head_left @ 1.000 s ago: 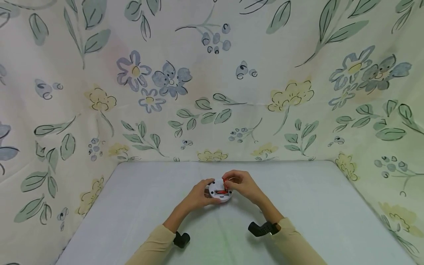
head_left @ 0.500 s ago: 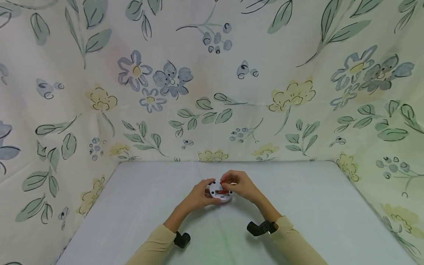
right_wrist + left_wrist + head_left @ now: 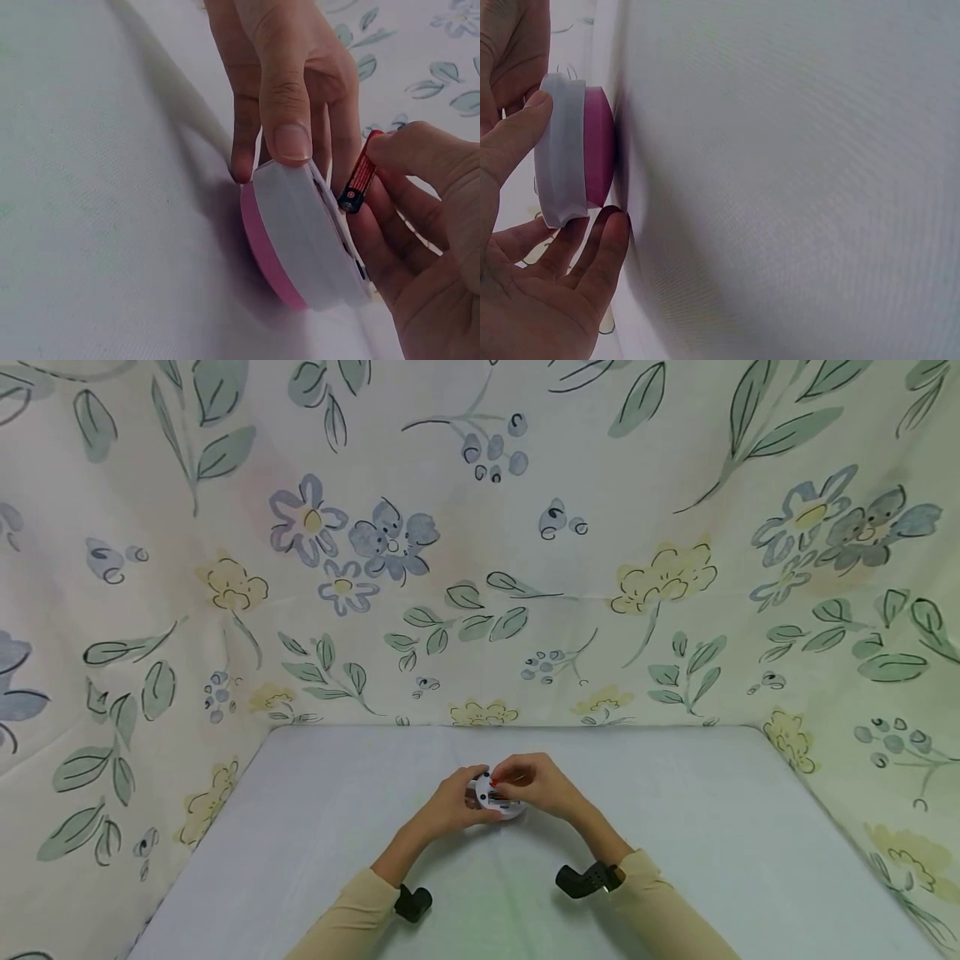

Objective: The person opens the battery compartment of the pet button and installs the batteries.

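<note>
A round white device with a pink underside (image 3: 300, 232) lies on the table, its back with dark feet and a battery compartment facing up. My left hand (image 3: 450, 803) grips it by the rim, thumb on the near side and fingers around the far side. In the left wrist view, the white rim (image 3: 564, 154) shows between that thumb and fingers. My right hand (image 3: 546, 787) pinches a small red and black battery (image 3: 361, 172), tilted, at the device's back. The right hand covers part of the compartment, so its contents are not plain.
The table (image 3: 337, 768) has a white cloth over it. Behind and at both sides hangs a floral curtain (image 3: 480, 635). Dark wrist cameras (image 3: 581, 881) sit on both wrists.
My right hand has moved slightly left and lower over the device with the battery, covering more of the compartment, where a red battery showed earlier. The left hand has kept its hold.
</note>
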A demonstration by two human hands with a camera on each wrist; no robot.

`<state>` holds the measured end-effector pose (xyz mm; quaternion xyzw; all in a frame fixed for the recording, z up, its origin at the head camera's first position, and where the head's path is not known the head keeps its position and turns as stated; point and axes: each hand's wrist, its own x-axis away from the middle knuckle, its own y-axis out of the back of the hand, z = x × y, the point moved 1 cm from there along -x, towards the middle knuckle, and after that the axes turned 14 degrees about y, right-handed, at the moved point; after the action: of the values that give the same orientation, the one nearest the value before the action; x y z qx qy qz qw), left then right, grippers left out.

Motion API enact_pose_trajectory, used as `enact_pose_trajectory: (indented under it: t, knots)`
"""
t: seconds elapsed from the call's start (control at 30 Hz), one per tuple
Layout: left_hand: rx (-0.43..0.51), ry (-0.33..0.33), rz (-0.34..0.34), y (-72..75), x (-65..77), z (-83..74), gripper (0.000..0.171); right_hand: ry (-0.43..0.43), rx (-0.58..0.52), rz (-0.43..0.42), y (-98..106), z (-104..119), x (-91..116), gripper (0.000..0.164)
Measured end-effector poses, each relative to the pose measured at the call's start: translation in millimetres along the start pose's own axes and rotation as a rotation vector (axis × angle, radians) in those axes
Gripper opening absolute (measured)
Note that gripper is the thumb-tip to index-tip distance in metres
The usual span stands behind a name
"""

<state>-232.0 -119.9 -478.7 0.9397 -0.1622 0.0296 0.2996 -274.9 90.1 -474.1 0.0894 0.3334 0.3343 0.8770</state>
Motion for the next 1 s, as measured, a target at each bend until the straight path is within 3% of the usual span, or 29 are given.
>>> enact_pose_trajectory:
  t: [0.3,0.53,0.77,1.0]
  knots:
    - [0.004,-0.021,-0.001,0.0,-0.1,1.0,0.078,-0.006,0.018,0.025,-4,4,-3,0.016]
    - [0.016,-0.028,-0.004,-0.2,-0.1,1.0,0.078,0.007,-0.007,0.041,-6,33,-8,0.016]
    - [0.009,-0.006,-0.004,-1.0,-1.6,1.8,0.079,0.021,0.039,0.027,3,5,2,0.019]
    - [-0.005,0.002,-0.010,-1.0,-1.6,0.4,0.079,0.019,0.060,-0.023,18,-1,12,0.032]
